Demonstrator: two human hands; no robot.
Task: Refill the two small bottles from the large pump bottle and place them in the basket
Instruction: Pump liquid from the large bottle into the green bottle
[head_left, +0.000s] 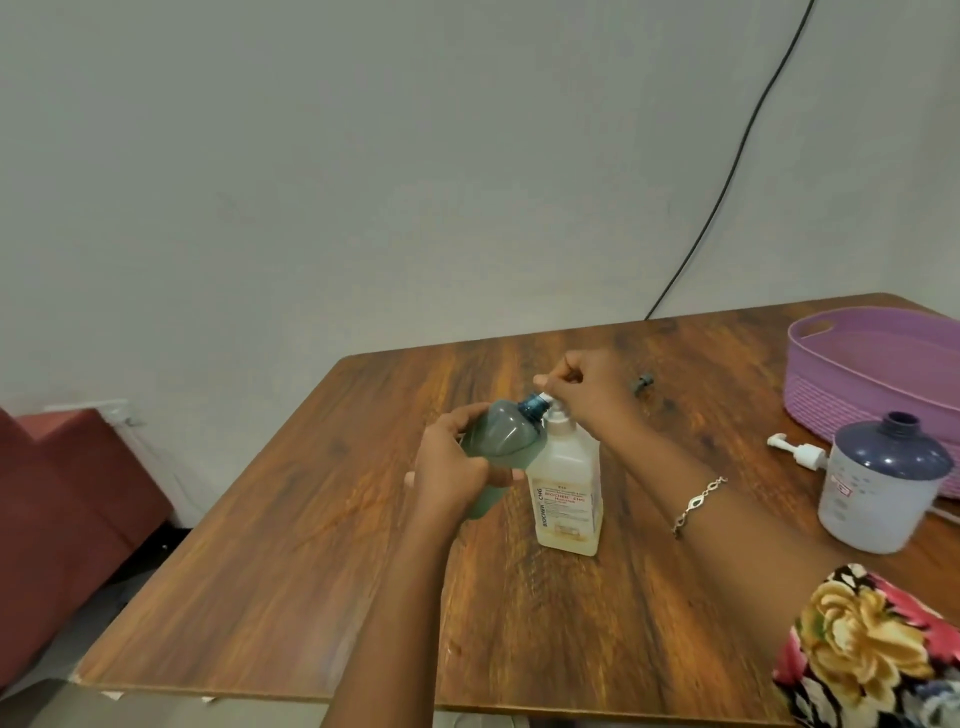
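At the centre of the frame the left hand (452, 467) grips a small teal bottle (498, 447), fingers wrapped round its lower body. The bottle is translucent blue-green plastic with a rounded shoulder and a darker threaded neck. It is uncapped and tilted, its neck pointing up and right until the mouth meets the white spout of the large pump bottle (569, 483). How much liquid the teal bottle holds cannot be made out.

The large pump bottle stands upright on the table, just right of the teal one. It is squarish and of cloudy white plastic, with a pale yellowish tint low down and a label whose side text reads BIOCHEK CHG. The right hand (587, 387) is curled over its pump head (558, 410) and hides most of it; the fingers are bent and closed on it.

The table (363, 571) is glossy wood-grain brown. Further right on it stands a second small bottle (883, 483), with a white body, a shiny dark blue dome and an open neck. A white pump cap (800, 451) lies on its side beside it. A small dark object (643, 384) behind the right hand is too blurred to identify.

At the right edge a ribbed lilac basket (852, 384) is cut off by the frame. A metal bracelet (698, 504) circles the right wrist, and a floral sleeve (872, 649) fills the lower right corner.
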